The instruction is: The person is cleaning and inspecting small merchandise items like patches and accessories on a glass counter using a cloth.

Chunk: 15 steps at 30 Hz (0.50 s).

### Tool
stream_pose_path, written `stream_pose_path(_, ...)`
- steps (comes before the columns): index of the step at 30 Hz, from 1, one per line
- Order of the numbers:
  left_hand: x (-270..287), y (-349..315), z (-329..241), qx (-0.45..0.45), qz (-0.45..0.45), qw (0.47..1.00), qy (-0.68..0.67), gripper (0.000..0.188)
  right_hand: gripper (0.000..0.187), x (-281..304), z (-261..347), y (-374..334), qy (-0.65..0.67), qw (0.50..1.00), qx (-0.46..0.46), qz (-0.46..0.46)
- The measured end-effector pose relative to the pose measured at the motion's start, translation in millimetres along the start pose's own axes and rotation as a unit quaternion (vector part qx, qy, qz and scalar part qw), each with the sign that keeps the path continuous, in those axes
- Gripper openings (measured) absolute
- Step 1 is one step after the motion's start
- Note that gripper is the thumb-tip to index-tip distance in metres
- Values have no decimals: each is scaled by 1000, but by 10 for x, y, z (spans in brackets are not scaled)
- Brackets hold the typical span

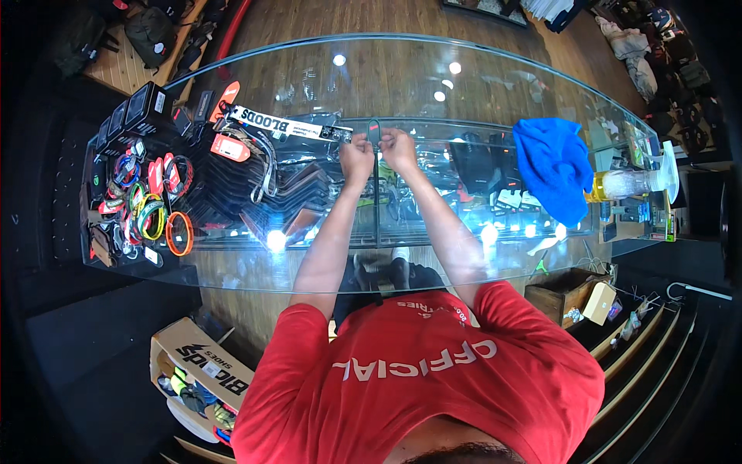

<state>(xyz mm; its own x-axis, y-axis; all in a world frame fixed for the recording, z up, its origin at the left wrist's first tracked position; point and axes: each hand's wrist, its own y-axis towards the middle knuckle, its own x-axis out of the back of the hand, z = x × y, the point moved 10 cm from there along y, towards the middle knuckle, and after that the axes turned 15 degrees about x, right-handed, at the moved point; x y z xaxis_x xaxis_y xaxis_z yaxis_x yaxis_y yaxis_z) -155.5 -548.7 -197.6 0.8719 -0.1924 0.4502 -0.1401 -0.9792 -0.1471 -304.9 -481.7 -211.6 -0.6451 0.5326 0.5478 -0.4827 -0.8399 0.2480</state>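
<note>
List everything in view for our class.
Counter: one, clear, centre
Cloth: one, blue, counter's right
Bottle: one, clear and yellow, beside cloth
Wristbands: several, mixed colours, counter's left
Boxes: several, black, far left
Strap: one, white, left of centre
Flat items: many, dark, below strap
Small item: one, dark, centre
Bags: some, dark, upper left
Carton: one, brown, lower left
Crate: one, brown, lower right
Shirt: one, red, bottom
Left grip: one, bare, centre
Right grip: one, bare, centre

On my feed, the left hand (357, 162) and right hand (399, 150) are too small to show whether both grip the dark strap (374, 134) between them. The lower edge cuts off the wearer's head (460, 457), and blurred contents (188, 393) fill the cardboard box (210, 366).
</note>
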Motion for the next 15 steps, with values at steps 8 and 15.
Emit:
stream_pose_path(8,13,-219,114,24,-20,999,-13,36,37,252,-158,-146,13,1000,12,-17)
stream_pose_path(15,238,-1168,0,-76,112,991,-8,26,30,730,-376,-818,135,991,-11,-1)
